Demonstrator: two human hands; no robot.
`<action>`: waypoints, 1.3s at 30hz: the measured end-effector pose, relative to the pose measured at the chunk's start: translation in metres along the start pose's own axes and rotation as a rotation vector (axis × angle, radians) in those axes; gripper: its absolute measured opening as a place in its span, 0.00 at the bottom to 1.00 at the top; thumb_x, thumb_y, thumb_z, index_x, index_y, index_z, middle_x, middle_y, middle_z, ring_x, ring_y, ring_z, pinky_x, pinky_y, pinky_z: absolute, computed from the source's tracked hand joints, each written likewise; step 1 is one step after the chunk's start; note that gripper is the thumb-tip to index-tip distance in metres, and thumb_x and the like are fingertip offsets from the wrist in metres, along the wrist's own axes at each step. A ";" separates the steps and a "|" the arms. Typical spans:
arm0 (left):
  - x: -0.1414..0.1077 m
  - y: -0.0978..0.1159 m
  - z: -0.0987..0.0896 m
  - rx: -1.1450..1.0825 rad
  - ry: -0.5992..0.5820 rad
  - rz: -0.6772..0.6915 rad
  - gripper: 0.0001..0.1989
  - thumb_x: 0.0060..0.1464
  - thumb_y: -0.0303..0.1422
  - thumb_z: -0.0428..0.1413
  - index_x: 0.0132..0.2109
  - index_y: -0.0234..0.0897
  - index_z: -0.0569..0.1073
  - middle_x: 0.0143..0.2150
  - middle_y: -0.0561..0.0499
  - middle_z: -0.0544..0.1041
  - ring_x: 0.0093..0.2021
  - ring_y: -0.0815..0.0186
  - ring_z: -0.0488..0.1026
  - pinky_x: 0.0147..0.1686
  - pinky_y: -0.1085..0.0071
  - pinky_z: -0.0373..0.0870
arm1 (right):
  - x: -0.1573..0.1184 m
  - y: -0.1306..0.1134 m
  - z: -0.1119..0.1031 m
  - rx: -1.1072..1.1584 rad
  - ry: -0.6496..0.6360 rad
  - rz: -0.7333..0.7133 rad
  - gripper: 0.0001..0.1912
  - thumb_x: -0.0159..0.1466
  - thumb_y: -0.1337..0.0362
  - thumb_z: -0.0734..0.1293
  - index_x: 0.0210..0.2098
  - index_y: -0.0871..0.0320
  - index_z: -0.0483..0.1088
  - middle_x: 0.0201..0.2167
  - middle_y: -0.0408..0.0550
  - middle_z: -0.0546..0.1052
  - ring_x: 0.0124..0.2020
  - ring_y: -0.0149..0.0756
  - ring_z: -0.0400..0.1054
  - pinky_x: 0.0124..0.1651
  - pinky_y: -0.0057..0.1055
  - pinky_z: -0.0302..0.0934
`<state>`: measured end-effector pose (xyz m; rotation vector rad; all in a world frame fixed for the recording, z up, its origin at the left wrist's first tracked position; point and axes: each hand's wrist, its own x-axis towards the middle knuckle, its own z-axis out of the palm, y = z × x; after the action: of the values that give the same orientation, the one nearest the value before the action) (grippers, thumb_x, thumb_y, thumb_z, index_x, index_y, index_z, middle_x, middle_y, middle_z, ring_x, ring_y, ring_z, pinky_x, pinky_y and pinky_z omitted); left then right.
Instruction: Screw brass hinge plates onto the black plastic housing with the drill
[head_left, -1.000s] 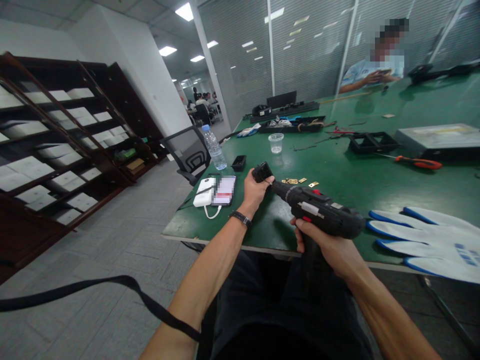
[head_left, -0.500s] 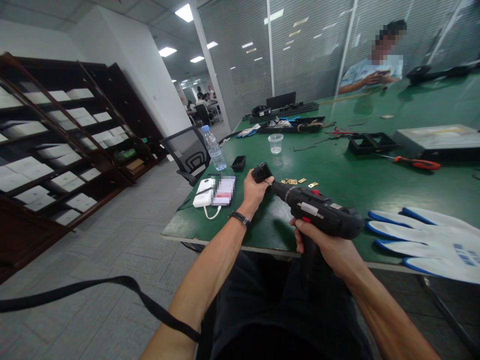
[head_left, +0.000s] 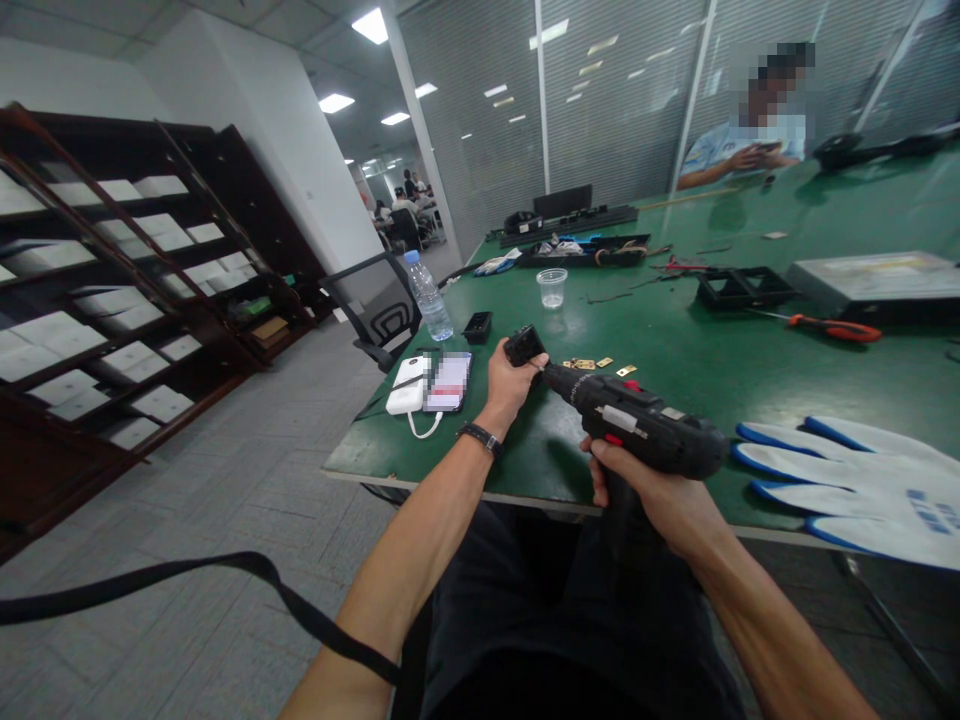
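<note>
My left hand (head_left: 513, 382) is closed around a small black plastic box-like part (head_left: 524, 345), held just above the table. A black cordless drill (head_left: 645, 420) is in my right hand (head_left: 649, 485), with the fingers wrapped round its handle. Its chuck points left, and the tip meets the side of the black part close to my left fingertips; the bit itself is mostly hidden. Behind the chuck several small brass-coloured plates (head_left: 583, 364) lie on the green table (head_left: 517, 450).
To the left are a white power bank (head_left: 407, 386), a phone (head_left: 448, 382), a water bottle (head_left: 429, 298) and a black tray (head_left: 477, 326). A plastic cup (head_left: 552, 288) stands behind. At right lie white gloves (head_left: 885, 490) and a screwdriver (head_left: 836, 327). A person (head_left: 750, 150) sits across.
</note>
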<state>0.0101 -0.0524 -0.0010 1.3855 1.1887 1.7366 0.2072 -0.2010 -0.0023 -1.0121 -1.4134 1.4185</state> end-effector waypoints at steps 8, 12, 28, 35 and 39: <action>-0.001 0.001 0.001 -0.009 0.006 -0.010 0.18 0.43 0.30 0.69 0.41 0.35 0.73 0.36 0.53 0.75 0.38 0.68 0.71 0.41 0.72 0.68 | 0.000 -0.002 0.002 0.015 0.001 -0.005 0.25 0.65 0.42 0.69 0.26 0.58 0.72 0.26 0.48 0.75 0.25 0.35 0.70 0.32 0.32 0.65; -0.001 0.001 0.000 -0.005 0.002 -0.006 0.17 0.43 0.29 0.69 0.41 0.35 0.73 0.37 0.53 0.76 0.38 0.67 0.71 0.41 0.72 0.68 | 0.000 -0.002 0.002 0.017 0.002 -0.006 0.25 0.65 0.43 0.69 0.26 0.58 0.72 0.26 0.48 0.75 0.25 0.35 0.70 0.32 0.32 0.65; 0.004 -0.009 -0.002 0.047 0.005 0.003 0.17 0.43 0.30 0.70 0.40 0.36 0.73 0.37 0.52 0.76 0.37 0.67 0.71 0.43 0.71 0.69 | 0.000 -0.002 0.000 -0.001 -0.007 -0.012 0.22 0.66 0.44 0.68 0.35 0.59 0.77 0.26 0.46 0.75 0.26 0.36 0.70 0.31 0.32 0.64; 0.004 -0.007 -0.002 0.044 0.011 0.002 0.17 0.43 0.30 0.69 0.41 0.35 0.73 0.36 0.53 0.76 0.38 0.67 0.71 0.43 0.71 0.69 | 0.000 -0.006 0.002 0.006 0.002 -0.023 0.22 0.66 0.45 0.69 0.37 0.59 0.77 0.26 0.47 0.75 0.25 0.35 0.70 0.30 0.32 0.63; 0.004 -0.007 -0.002 0.039 0.002 -0.001 0.18 0.43 0.30 0.70 0.40 0.36 0.73 0.36 0.53 0.76 0.37 0.68 0.71 0.43 0.70 0.69 | -0.001 -0.010 0.004 0.006 0.011 -0.023 0.23 0.65 0.44 0.69 0.32 0.59 0.76 0.25 0.48 0.74 0.25 0.36 0.70 0.29 0.32 0.63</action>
<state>0.0072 -0.0469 -0.0057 1.4060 1.2302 1.7226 0.2036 -0.2032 0.0077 -0.9957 -1.4079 1.3973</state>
